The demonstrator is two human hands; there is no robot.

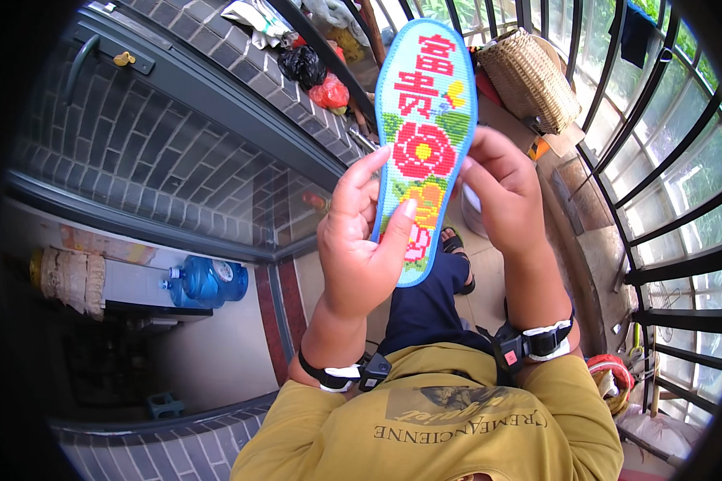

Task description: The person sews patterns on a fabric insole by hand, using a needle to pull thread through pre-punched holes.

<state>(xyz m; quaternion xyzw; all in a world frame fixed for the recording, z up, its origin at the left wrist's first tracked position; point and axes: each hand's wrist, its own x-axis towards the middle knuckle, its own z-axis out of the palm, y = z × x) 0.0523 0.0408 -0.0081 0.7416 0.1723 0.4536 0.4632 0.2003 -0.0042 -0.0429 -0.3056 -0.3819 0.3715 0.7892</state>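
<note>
A cross-stitched shoe insole (424, 150) with a blue edge is held up in front of me, toe end away from my body. Red stitched characters, a red flower with a yellow centre and orange and pink blossoms cover its light-blue face. My left hand (361, 240) grips the lower left part, thumb across the face and fingers along the edge and behind. At the right edge, about mid-length, my right hand (505, 186) pinches with thumb and bent fingers. Some of its fingertips are hidden behind the insole.
Below are my dark trousers (424, 315) and a sandalled foot (457, 255). A woven basket (529, 81) stands by the barred window (674, 228) at right. Left are a glass door (156, 150) and blue water bottles (207, 281). Plastic bags (328, 93) lie on a brick ledge.
</note>
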